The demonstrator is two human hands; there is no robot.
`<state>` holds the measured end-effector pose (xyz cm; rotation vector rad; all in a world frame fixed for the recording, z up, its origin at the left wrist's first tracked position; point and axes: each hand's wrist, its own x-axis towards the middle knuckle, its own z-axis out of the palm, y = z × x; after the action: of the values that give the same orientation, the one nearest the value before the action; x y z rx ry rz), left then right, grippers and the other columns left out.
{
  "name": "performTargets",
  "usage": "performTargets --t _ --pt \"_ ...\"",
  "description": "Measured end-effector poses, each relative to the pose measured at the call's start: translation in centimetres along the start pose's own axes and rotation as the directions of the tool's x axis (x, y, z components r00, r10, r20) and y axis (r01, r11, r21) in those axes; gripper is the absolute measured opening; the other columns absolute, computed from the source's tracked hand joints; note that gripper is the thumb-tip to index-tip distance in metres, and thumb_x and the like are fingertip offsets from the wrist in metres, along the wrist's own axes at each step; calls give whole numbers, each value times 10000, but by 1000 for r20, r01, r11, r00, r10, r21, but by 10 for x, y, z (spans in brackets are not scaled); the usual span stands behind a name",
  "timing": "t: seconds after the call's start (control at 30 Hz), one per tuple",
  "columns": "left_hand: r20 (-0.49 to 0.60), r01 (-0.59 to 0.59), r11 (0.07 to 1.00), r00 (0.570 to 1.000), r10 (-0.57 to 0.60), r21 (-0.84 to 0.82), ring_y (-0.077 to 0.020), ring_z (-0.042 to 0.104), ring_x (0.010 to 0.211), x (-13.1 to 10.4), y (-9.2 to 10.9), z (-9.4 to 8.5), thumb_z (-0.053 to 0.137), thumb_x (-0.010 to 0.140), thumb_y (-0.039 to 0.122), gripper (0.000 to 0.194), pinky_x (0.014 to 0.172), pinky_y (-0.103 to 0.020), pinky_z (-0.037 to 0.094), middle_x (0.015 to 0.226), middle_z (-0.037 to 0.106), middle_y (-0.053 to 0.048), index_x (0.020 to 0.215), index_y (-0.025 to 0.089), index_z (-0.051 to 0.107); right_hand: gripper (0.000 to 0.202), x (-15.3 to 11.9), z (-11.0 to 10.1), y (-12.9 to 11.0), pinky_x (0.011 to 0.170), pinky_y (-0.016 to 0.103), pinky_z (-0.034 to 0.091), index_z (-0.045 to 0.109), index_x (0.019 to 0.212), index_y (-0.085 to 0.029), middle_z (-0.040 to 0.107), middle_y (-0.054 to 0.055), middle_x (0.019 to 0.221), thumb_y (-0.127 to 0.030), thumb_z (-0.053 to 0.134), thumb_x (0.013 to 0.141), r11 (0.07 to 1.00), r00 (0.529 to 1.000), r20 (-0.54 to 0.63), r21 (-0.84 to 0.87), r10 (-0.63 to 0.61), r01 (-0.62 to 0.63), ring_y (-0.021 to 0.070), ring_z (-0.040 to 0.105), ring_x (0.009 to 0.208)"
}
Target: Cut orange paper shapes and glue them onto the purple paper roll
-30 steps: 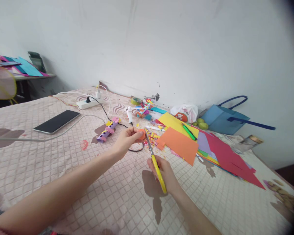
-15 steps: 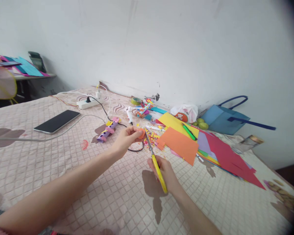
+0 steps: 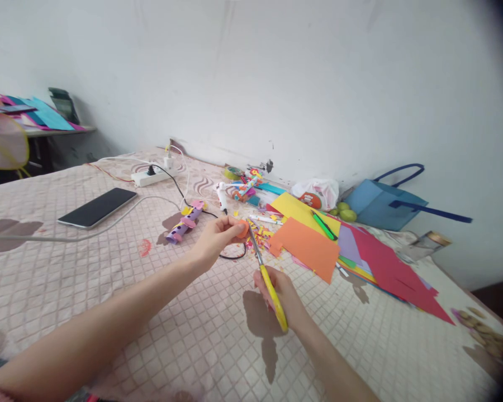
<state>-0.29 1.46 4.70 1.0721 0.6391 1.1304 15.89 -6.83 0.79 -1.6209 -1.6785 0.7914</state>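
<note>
My left hand pinches a small orange piece of paper between thumb and fingers. In my right hand are scissors with yellow handles, their metal blades pointing away from me and touching the paper's right edge. Beyond the blades lie many tiny paper scraps in yellow, pink and orange. A larger orange sheet rests just right of the scraps. Left of my left hand sits a purple dotted paper roll with pink and yellow bits on it.
A glue gun stands behind the scraps, its black cord running near my left hand. On the left are a phone and a power strip. To the right lie a green cutter, red sheets and a blue bag.
Both hands stay almost in place. The scissors have shifted very slightly, and the orange piece is turned a little between my left fingers.
</note>
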Motion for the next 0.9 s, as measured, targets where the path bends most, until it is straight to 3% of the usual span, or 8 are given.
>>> performTargets --t 0.9 --pt "-32 2 999 999 -3 -37 -114 605 650 0 2 2 694 661 290 216 743 -303 486 734 647 -32 716 127 563 373 -1 -1 -1 385 201 280 420 588 -192 377 -58 430 -497 456 798 1000 1000 12 16 20 -20 83 372 393"
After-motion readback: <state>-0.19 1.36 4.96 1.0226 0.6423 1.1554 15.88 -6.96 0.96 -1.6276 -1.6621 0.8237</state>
